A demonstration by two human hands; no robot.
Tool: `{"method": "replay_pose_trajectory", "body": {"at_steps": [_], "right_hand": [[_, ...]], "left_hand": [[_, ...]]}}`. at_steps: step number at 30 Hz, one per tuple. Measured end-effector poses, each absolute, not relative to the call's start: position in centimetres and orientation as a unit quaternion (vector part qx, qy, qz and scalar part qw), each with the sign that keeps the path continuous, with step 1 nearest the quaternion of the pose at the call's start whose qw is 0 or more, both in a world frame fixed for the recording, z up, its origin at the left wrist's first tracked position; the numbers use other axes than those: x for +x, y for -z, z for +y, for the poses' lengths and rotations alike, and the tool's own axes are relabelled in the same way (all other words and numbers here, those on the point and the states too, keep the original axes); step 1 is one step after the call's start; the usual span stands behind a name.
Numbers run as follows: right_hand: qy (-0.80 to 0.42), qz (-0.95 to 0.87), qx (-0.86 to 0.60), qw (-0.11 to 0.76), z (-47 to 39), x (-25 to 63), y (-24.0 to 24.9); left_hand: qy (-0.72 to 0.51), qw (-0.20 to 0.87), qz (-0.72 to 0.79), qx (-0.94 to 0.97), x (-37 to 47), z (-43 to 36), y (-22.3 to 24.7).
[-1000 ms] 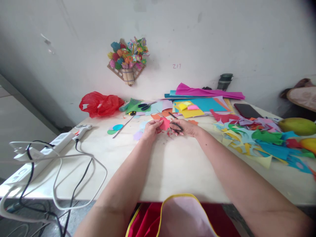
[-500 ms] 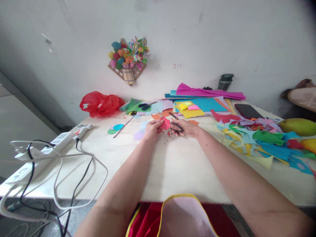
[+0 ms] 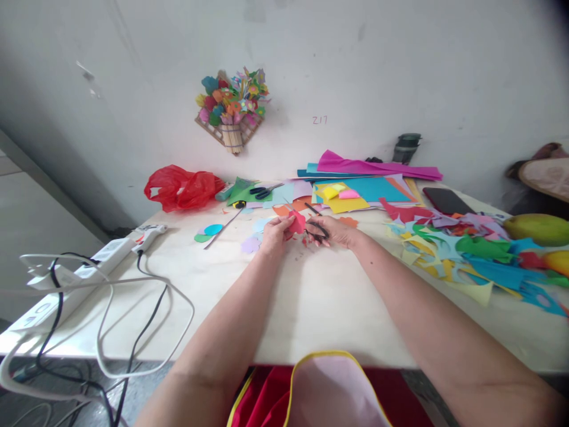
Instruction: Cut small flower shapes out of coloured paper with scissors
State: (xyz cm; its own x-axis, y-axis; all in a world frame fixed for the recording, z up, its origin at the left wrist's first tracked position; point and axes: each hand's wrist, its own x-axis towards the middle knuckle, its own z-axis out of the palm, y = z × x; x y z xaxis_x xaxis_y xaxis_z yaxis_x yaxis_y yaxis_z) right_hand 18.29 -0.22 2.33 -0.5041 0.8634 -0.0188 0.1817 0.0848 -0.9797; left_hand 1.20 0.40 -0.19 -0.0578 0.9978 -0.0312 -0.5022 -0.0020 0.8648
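Note:
Over the middle of the table, my left hand (image 3: 276, 232) pinches a small piece of red paper (image 3: 297, 222). Wrapped around the dark handles of a pair of scissors (image 3: 318, 230), my right hand (image 3: 334, 230) is just beside that paper; the blades are largely hidden. Small red snippets (image 3: 302, 251) lie on the table below the hands. A lilac paper flower (image 3: 251, 244) rests to the left of my left hand, and an orange paper piece (image 3: 348, 222) lies beyond my right hand.
Paper scraps (image 3: 462, 249) cover the right side, near a phone (image 3: 447, 200). Coloured sheets (image 3: 373, 191) and a second pair of scissors (image 3: 262, 192) lie at the back. A red plastic bag (image 3: 182, 188) sits back left. A power strip (image 3: 89, 273) with loose cables runs along the left edge.
Both hands stay in nearly the same place. The red paper has shifted very slightly; otherwise the scene looks the same.

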Motion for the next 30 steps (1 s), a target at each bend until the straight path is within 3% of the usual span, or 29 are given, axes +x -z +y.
{"method": "replay_pose_trajectory", "body": {"at_steps": [30], "right_hand": [[-0.534,-0.671,-0.399,0.324,-0.08,17.71,-1.89]], "left_hand": [[-0.628,0.589,0.386,0.33,1.17,0.53,0.3]]}}
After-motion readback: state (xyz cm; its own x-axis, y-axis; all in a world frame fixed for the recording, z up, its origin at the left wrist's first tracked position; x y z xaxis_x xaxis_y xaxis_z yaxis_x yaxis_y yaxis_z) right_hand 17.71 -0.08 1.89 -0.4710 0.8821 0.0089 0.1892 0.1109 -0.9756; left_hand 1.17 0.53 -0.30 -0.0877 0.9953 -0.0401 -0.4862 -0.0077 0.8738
